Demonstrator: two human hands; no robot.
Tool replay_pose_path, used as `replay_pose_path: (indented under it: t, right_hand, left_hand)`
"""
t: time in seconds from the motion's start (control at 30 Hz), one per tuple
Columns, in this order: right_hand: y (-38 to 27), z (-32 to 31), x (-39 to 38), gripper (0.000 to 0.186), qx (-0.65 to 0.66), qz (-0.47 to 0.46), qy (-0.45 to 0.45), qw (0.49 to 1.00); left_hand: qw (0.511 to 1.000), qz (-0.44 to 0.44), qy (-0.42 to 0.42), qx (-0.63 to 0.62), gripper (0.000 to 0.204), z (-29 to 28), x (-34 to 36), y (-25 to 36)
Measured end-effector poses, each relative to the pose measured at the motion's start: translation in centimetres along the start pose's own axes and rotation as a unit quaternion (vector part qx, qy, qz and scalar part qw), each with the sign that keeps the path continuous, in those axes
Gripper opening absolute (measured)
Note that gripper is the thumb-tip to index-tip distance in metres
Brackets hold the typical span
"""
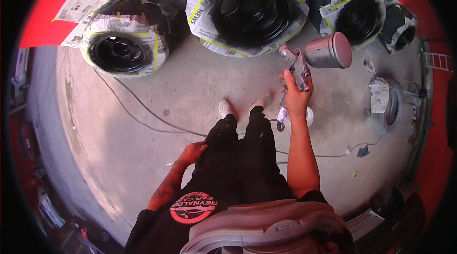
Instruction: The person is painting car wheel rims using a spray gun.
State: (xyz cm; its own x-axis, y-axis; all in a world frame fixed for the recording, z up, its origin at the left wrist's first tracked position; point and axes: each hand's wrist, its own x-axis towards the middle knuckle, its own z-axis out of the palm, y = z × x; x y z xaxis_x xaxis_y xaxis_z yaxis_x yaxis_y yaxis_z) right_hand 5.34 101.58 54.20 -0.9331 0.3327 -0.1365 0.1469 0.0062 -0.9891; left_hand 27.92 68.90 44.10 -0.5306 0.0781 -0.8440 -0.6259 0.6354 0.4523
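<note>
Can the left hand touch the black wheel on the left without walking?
Probably not: the left hand is down beside the thigh, and the wheel sits beyond the shoes, though only floor and dark cord lie between.

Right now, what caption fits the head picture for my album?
Right-hand fingers grip a spray gun near black wheels ringed with newspaper.

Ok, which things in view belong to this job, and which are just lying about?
Likely part of the job:
- spray gun with metal cup, in the right hand
- paper-masked wheels
- perhaps the floor hose

Apparently lying about:
- grey tire at right
- dark scrap
- ladder at far right
</note>
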Motion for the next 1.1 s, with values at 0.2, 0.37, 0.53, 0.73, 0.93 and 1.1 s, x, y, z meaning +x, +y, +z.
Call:
replay_pose_path:
  t: [0.2, 0.37, 0.53, 0.73, 0.93, 1.1]
  right_hand:
    - [5.5, 1.3, 6.6, 0.049, 0.025, 0.038, -0.034, 0.998]
    - [13.1, 2.7, 11.9, 0.043, 0.024, 0.007, -0.029, 0.999]
    - [22.0, 3.3, 16.8, 0.033, 0.037, -0.062, 0.034, 0.997]
    - [28.4, 3.2, 21.8, 0.029, 0.071, -0.128, 0.119, 0.982]
    - [38.2, 6.2, 23.0, 0.033, 0.148, -0.130, 0.212, 0.957]
    - [40.5, 11.9, 22.6, 0.044, 0.202, -0.165, 0.177, 0.949]
  left_hand:
    - [0.995, 0.072, 0.060, 0.040, 0.058, 4.6, 4.5, 0.3]
    - [0.981, 0.060, 0.036, 0.183, 0.066, 5.4, 16.8, 1.8]
    - [0.924, 0.059, 0.071, 0.372, 0.067, 3.8, 32.8, 3.2]
    - [0.896, 0.171, 0.198, 0.359, 0.055, 3.3, 43.5, 4.5]
    - [0.894, 0.267, 0.211, 0.291, 0.046, 3.6, 49.4, 6.9]
    - [0.897, 0.283, 0.201, 0.275, 0.035, 2.6, 50.8, 6.9]
